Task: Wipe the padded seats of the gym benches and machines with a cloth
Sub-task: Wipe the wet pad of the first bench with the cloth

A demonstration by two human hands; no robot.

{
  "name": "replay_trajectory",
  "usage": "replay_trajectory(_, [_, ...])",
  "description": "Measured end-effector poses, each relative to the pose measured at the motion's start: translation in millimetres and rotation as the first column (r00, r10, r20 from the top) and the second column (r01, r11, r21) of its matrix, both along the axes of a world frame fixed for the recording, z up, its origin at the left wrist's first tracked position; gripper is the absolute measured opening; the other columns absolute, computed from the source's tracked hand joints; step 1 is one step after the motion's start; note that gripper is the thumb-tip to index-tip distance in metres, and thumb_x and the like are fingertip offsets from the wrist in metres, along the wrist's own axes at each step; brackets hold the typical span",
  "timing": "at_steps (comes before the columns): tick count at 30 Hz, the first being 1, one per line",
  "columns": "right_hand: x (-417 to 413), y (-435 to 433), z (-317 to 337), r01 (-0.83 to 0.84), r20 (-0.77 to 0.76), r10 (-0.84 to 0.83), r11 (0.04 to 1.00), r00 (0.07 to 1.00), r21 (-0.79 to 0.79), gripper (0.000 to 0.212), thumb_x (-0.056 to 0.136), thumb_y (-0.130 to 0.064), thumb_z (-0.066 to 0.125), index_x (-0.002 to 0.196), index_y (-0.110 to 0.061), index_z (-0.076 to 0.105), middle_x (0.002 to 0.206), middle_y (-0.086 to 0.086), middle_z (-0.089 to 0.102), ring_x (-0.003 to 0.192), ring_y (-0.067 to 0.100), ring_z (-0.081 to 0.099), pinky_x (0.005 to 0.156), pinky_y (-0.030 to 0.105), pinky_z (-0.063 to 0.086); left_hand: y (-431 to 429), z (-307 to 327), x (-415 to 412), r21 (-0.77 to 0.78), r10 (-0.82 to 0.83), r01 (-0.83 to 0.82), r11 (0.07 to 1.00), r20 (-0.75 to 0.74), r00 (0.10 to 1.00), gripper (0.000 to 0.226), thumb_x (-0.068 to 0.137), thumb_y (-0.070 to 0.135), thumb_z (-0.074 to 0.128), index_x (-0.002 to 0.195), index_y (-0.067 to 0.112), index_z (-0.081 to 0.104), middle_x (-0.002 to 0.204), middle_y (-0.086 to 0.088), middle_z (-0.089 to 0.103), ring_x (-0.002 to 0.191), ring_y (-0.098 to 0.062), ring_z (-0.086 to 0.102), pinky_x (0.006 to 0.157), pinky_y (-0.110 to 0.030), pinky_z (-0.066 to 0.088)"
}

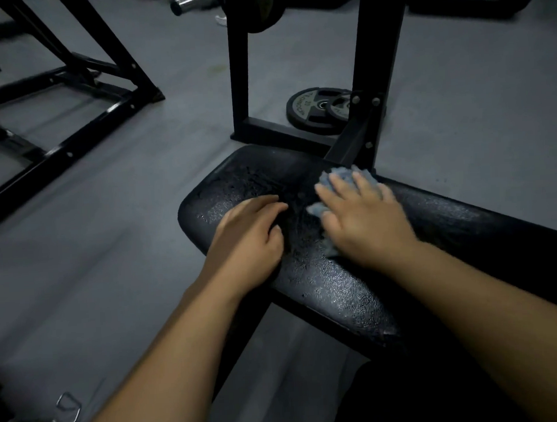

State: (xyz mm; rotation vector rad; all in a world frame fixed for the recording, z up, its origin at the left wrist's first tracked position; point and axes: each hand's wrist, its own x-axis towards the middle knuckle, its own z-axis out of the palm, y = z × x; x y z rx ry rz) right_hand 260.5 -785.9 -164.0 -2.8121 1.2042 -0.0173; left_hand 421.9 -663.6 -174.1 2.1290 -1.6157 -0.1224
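At the left we are resting our left hand [249, 231] on the padded seat [340, 298] of the bench, near its rounded end. The fingers are lying loosely bent with the forefinger stretched forward, and they are holding nothing. Just ahead of that hand the black pad is showing a speckled, wet-looking patch. The pad's long axis is running from that rounded left end away to the right and out of view, so both hands are working at one end of it.

Moving right, the blue-grey cloth [340, 177] is lying bunched on the pad by its far edge, close to the bench's upright post [381, 44]. We are pressing it down under our right hand [364, 219], fingers straight and spread, not gripping. The cloth is peeking out beyond the fingertips and beside the thumb.

The speckled patch is lying to the left of the cloth, so we are judging that the coming stroke needs to sweep leftward toward the rounded end, with the left hand lifting out of its path. Behind the post, weight plates [310, 109] are lying flat on the floor.
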Motion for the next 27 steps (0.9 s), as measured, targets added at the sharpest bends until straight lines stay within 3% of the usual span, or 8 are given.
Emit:
replay_trajectory(3, [-0.8, 62.8, -0.4, -0.244, 0.03, 0.245, 0.969, 0.969, -0.035, 0.064, 0.09, -0.043, 0.02, 0.151, -0.03, 0.036, 0.163, 0.0, 0.028, 0.151, 0.031, 0.021, 0.119, 0.053, 0.019, -3.6, -3.0, 9.1, -0.016, 0.008, -0.008, 1.0, -0.04, 0.999, 0.052, 0.086, 0.027, 0.037, 0.131, 0.022, 0.062, 0.143, 0.004, 0.054, 0.135, -0.018, 0.044, 0.114, -0.041, 0.034])
replay_trajectory(6, [-49.0, 93.0, -3.8, -0.386, 0.071, 0.386, 0.922, 0.92, -0.014, 0.058, 0.088, -0.04, 0.036, 0.143, -0.03, 0.052, 0.153, -0.001, 0.047, 0.143, 0.027, 0.04, 0.113, 0.046, 0.027, -3.9, -4.4, 13.2, -0.002, 0.018, -0.018, 1.0, -0.032, 0.999, 0.051, 0.088, 0.033, 0.037, 0.133, 0.027, 0.061, 0.145, 0.01, 0.052, 0.141, -0.014, 0.038, 0.117, -0.043, 0.03])
replay_trajectory(9, [-50.3, 47.3, -0.4, -0.235, 0.036, 0.234, 0.972, 0.972, 0.03, 0.063, 0.092, -0.046, 0.02, 0.153, -0.038, 0.034, 0.164, -0.006, 0.026, 0.152, 0.021, 0.02, 0.119, 0.041, 0.016, -2.1, -2.0, 13.0, 0.048, 0.068, -0.067, 0.997, -0.007, 0.998, 0.046, 0.094, 0.039, 0.039, 0.137, 0.034, 0.056, 0.149, 0.017, 0.044, 0.146, -0.009, 0.026, 0.122, -0.045, 0.015])
replay_trajectory(12, [-3.5, 33.2, 2.0, -0.034, 0.014, 0.033, 0.997, 0.999, 0.062, 0.059, 0.1, -0.046, 0.015, 0.158, -0.037, 0.014, 0.168, -0.005, 0.005, 0.155, 0.024, -0.001, 0.122, 0.05, 0.006, 0.0, -2.0, 15.3, 0.051, 0.135, -0.134, 0.99, -0.005, 0.991, 0.04, 0.097, 0.037, 0.051, 0.137, 0.035, 0.054, 0.15, 0.02, 0.043, 0.147, -0.007, 0.023, 0.121, -0.043, 0.007])
replay_trajectory(15, [-6.7, 79.9, -1.9, -0.21, 0.087, 0.21, 0.978, 0.974, 0.0, 0.058, 0.096, -0.041, 0.029, 0.152, -0.031, 0.035, 0.164, 0.001, 0.026, 0.152, 0.032, 0.019, 0.12, 0.055, 0.017, 2.8, -2.7, 18.5, 0.033, 0.152, -0.151, 0.988, -0.047, 0.987, 0.038, 0.097, 0.036, 0.052, 0.135, 0.035, 0.056, 0.148, 0.02, 0.045, 0.145, -0.007, 0.027, 0.121, -0.046, 0.012])
replay_trajectory(18, [-48.0, 87.5, -6.3, -0.304, 0.098, 0.301, 0.953, 0.949, 0.014, 0.059, 0.09, -0.044, 0.033, 0.146, -0.032, 0.049, 0.157, -0.002, 0.04, 0.147, 0.026, 0.033, 0.115, 0.047, 0.023, 3.3, -2.1, 18.2, 0.015, 0.142, -0.141, 0.99, -0.049, 0.989, 0.036, 0.097, 0.034, 0.052, 0.133, 0.035, 0.057, 0.147, 0.019, 0.047, 0.144, -0.007, 0.029, 0.12, -0.048, 0.016])
replay_trajectory(24, [24.6, 6.6, 2.3, -0.03, -0.002, 0.03, 0.998, 1.0, 0.062, 0.063, 0.096, -0.047, 0.006, 0.158, -0.037, 0.013, 0.168, -0.005, 0.003, 0.154, 0.024, -0.002, 0.121, 0.05, 0.004, 7.0, -1.0, 15.6, 0.0, 0.122, -0.122, 0.993, -0.034, 0.992, 0.037, 0.098, 0.033, 0.05, 0.135, 0.033, 0.056, 0.149, 0.018, 0.045, 0.145, -0.008, 0.029, 0.121, -0.045, 0.015])
replay_trajectory(27, [16.7, 50.4, 3.3, -0.276, 0.03, 0.274, 0.961, 0.961, 0.038, 0.074, 0.087, -0.049, 0.001, 0.157, -0.035, 0.021, 0.168, -0.005, 0.011, 0.154, 0.025, 0.004, 0.121, 0.05, 0.005, 9.5, -2.9, 23.2, -0.065, 0.086, -0.088, 0.994, -0.038, 0.996, 0.039, 0.094, 0.029, 0.048, 0.13, 0.025, 0.063, 0.144, 0.008, 0.054, 0.138, -0.014, 0.043, 0.117, -0.048, 0.029])
